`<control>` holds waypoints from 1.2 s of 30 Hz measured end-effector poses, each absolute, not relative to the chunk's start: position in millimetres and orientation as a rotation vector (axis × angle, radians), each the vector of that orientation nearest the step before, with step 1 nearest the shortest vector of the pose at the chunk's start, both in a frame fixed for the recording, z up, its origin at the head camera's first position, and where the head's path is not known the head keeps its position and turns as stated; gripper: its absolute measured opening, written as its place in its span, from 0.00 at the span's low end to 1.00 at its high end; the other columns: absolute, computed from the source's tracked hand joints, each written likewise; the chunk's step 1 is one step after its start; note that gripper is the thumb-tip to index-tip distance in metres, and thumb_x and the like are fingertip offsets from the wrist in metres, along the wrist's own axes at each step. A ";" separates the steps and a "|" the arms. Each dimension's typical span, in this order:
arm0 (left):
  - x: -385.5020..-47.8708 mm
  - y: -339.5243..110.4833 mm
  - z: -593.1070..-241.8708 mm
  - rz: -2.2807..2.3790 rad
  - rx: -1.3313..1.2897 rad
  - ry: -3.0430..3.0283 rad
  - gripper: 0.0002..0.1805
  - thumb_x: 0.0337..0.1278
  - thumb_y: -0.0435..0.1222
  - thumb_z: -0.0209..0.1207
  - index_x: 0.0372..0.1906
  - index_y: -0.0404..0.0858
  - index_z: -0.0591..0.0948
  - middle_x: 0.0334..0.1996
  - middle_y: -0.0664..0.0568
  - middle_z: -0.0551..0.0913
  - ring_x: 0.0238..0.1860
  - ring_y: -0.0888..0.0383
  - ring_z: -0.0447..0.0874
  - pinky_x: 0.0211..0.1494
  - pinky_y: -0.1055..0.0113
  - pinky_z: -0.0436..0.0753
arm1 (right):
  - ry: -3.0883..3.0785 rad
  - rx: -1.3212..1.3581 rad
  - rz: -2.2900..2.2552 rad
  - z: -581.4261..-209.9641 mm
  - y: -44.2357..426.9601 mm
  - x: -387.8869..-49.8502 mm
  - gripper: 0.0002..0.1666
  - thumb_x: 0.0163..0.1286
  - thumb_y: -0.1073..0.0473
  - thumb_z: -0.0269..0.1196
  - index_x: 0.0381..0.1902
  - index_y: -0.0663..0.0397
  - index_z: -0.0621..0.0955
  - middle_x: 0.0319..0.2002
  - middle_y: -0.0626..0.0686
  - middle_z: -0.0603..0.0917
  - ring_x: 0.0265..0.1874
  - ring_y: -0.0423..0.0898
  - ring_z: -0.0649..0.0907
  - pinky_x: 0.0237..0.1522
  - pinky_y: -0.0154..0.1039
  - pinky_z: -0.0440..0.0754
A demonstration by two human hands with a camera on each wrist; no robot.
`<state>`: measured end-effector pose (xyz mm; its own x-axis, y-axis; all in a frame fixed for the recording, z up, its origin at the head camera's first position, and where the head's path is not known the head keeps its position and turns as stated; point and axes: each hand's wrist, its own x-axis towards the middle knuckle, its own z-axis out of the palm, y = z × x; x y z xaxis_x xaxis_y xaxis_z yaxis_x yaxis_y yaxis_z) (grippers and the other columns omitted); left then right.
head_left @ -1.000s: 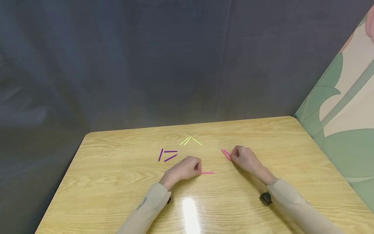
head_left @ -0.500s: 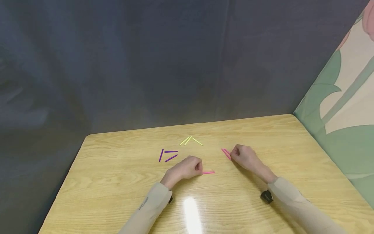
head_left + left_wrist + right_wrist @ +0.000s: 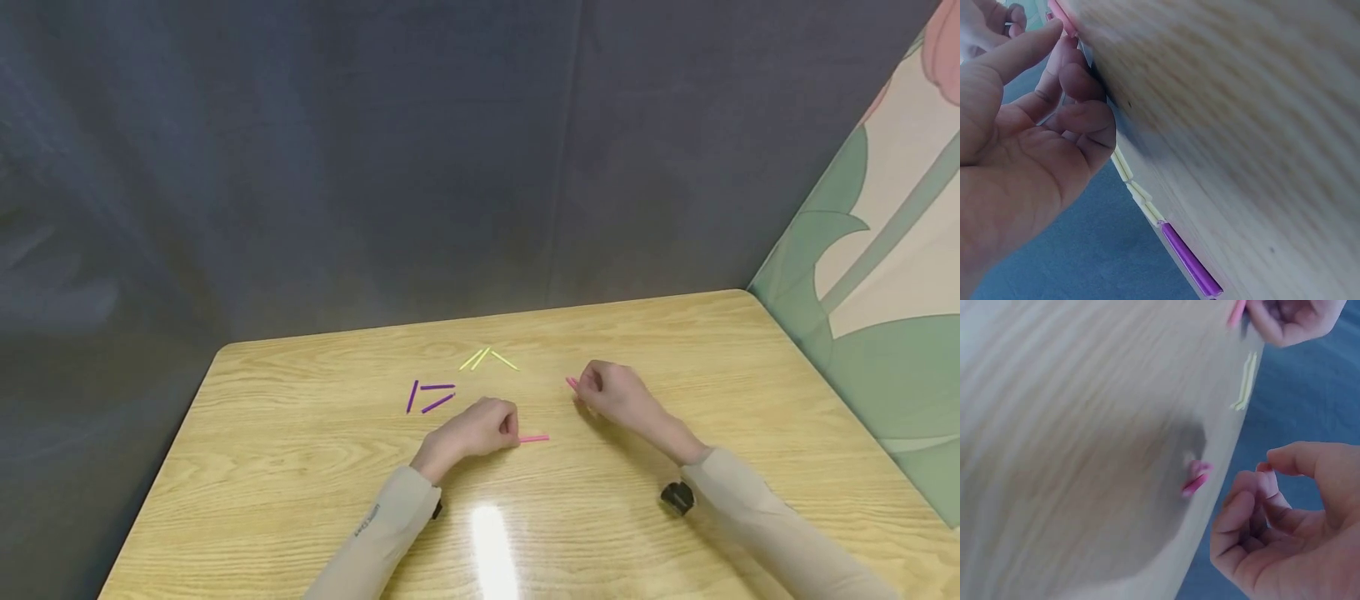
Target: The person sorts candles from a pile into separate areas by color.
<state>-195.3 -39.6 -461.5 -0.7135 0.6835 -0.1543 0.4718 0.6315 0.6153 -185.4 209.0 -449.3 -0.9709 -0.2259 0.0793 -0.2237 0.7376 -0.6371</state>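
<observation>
At the middle of the table my left hand pinches one end of a pink stick, which lies nearly level on the wood. The right wrist view also shows this stick at the left fingertips. My right hand is over two other pink sticks and hides most of them in the head view. From the right wrist, these sticks lie on the table, apart from the loosely curled fingers. Nothing shows between the right thumb and index finger.
Three yellow sticks lie farther back on the wooden table, two slanting side by side and one slanting the other way. Three purple sticks lie to the left. A dark curtain hangs behind, and a leaf-patterned panel stands at right.
My right hand has shifted slightly left and away from me, now covering more of the two pink sticks. My left hand and its pink stick stay in place.
</observation>
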 end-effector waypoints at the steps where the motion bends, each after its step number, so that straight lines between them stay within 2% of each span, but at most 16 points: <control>1: -195.5 -39.1 -461.7 0.778 0.921 2.482 0.08 0.58 0.32 0.64 0.28 0.42 0.77 0.23 0.59 0.74 0.26 0.65 0.70 0.34 0.73 0.73 | 2.927 -0.395 -1.070 -447.8 206.5 -185.4 0.05 0.66 0.66 0.58 0.29 0.61 0.76 0.18 0.48 0.74 0.15 0.40 0.70 0.16 0.31 0.68; 12: -197.3 -33.3 -461.5 0.785 0.972 2.477 0.09 0.56 0.27 0.62 0.25 0.41 0.77 0.21 0.59 0.74 0.24 0.65 0.70 0.32 0.74 0.73 | 2.803 -0.552 -1.028 -445.2 187.6 -183.0 0.04 0.64 0.69 0.61 0.29 0.59 0.79 0.20 0.47 0.77 0.17 0.38 0.71 0.19 0.30 0.70; 15: -197.9 -32.0 -460.6 0.779 0.972 2.480 0.09 0.56 0.27 0.61 0.25 0.41 0.76 0.20 0.59 0.74 0.23 0.66 0.69 0.32 0.74 0.72 | 2.763 -0.643 -1.003 -448.3 185.0 -183.3 0.04 0.62 0.70 0.60 0.29 0.58 0.80 0.21 0.45 0.77 0.18 0.38 0.70 0.22 0.33 0.71; 17: -198.2 -31.4 -460.1 0.769 0.974 2.486 0.09 0.56 0.27 0.61 0.25 0.41 0.76 0.20 0.59 0.73 0.23 0.66 0.69 0.31 0.74 0.72 | 2.752 -0.712 -0.990 -451.3 183.4 -183.9 0.06 0.60 0.72 0.60 0.28 0.57 0.80 0.20 0.44 0.75 0.19 0.37 0.70 0.36 0.40 0.79; 18: -198.4 -31.2 -459.8 0.765 0.973 2.486 0.09 0.56 0.27 0.61 0.25 0.41 0.76 0.20 0.59 0.73 0.23 0.66 0.69 0.31 0.75 0.71 | 2.748 -0.743 -0.987 -453.0 182.6 -184.1 0.06 0.60 0.72 0.61 0.28 0.57 0.80 0.19 0.43 0.75 0.19 0.37 0.70 0.44 0.45 0.79; 19: -198.4 -30.8 -459.5 0.762 0.969 2.487 0.09 0.56 0.28 0.61 0.25 0.41 0.76 0.20 0.59 0.73 0.23 0.66 0.68 0.30 0.75 0.71 | 2.743 -0.758 -0.987 -454.5 181.7 -184.1 0.07 0.60 0.72 0.61 0.28 0.56 0.80 0.19 0.42 0.74 0.19 0.36 0.70 0.52 0.52 0.76; 21: -198.1 -30.3 -458.8 0.758 0.961 2.487 0.09 0.56 0.28 0.61 0.25 0.41 0.76 0.20 0.59 0.73 0.23 0.66 0.69 0.30 0.75 0.71 | 2.734 -0.787 -0.988 -457.9 179.7 -184.2 0.07 0.60 0.71 0.63 0.27 0.55 0.80 0.18 0.41 0.73 0.19 0.35 0.70 0.62 0.61 0.64; 24: -196.8 -29.8 -457.9 0.752 0.930 2.490 0.08 0.57 0.30 0.63 0.26 0.41 0.76 0.20 0.59 0.74 0.23 0.66 0.69 0.31 0.74 0.72 | 2.698 -0.805 -0.994 -461.5 176.6 -183.1 0.06 0.60 0.70 0.64 0.27 0.55 0.80 0.18 0.41 0.72 0.19 0.34 0.70 0.60 0.59 0.66; 26: -195.8 -29.7 -458.1 0.752 0.913 2.491 0.08 0.57 0.32 0.63 0.26 0.41 0.77 0.21 0.59 0.74 0.24 0.65 0.70 0.31 0.74 0.73 | 2.675 -0.820 -1.000 -463.3 174.9 -182.5 0.06 0.59 0.70 0.64 0.26 0.55 0.80 0.18 0.41 0.72 0.19 0.33 0.69 0.48 0.48 0.75; 27: -195.4 -29.7 -458.3 0.754 0.906 2.490 0.08 0.57 0.32 0.64 0.27 0.41 0.77 0.22 0.59 0.75 0.24 0.65 0.71 0.32 0.73 0.73 | 2.664 -0.821 -1.006 -464.0 174.4 -182.1 0.06 0.59 0.70 0.65 0.26 0.56 0.80 0.18 0.41 0.71 0.19 0.33 0.69 0.41 0.43 0.76; 28: -195.1 -29.6 -458.4 0.758 0.902 2.487 0.08 0.57 0.32 0.64 0.27 0.41 0.77 0.22 0.58 0.75 0.24 0.65 0.71 0.32 0.73 0.73 | 2.656 -0.818 -1.011 -464.6 174.0 -181.7 0.06 0.59 0.70 0.65 0.26 0.56 0.79 0.18 0.41 0.71 0.19 0.33 0.69 0.35 0.38 0.75; 30: -194.6 -29.4 -459.2 0.771 0.898 2.480 0.08 0.57 0.32 0.64 0.27 0.41 0.76 0.22 0.58 0.75 0.25 0.65 0.71 0.32 0.73 0.73 | 2.641 -0.811 -1.018 -465.7 174.0 -181.2 0.07 0.58 0.71 0.65 0.25 0.56 0.79 0.18 0.41 0.71 0.19 0.33 0.69 0.31 0.32 0.74; 31: -194.4 -29.2 -459.6 0.777 0.899 2.479 0.08 0.58 0.32 0.64 0.27 0.41 0.76 0.22 0.58 0.74 0.24 0.65 0.70 0.32 0.73 0.73 | 2.625 -0.803 -1.026 -466.1 174.2 -181.0 0.07 0.58 0.71 0.65 0.25 0.56 0.79 0.18 0.42 0.71 0.19 0.33 0.69 0.25 0.30 0.70; 36: -194.5 -27.8 -460.0 0.796 0.890 2.473 0.11 0.62 0.34 0.61 0.24 0.42 0.75 0.20 0.58 0.73 0.22 0.65 0.68 0.28 0.73 0.70 | 2.590 -0.774 -1.004 -464.8 175.5 -179.4 0.07 0.60 0.66 0.68 0.27 0.55 0.79 0.19 0.43 0.72 0.20 0.34 0.70 0.24 0.29 0.69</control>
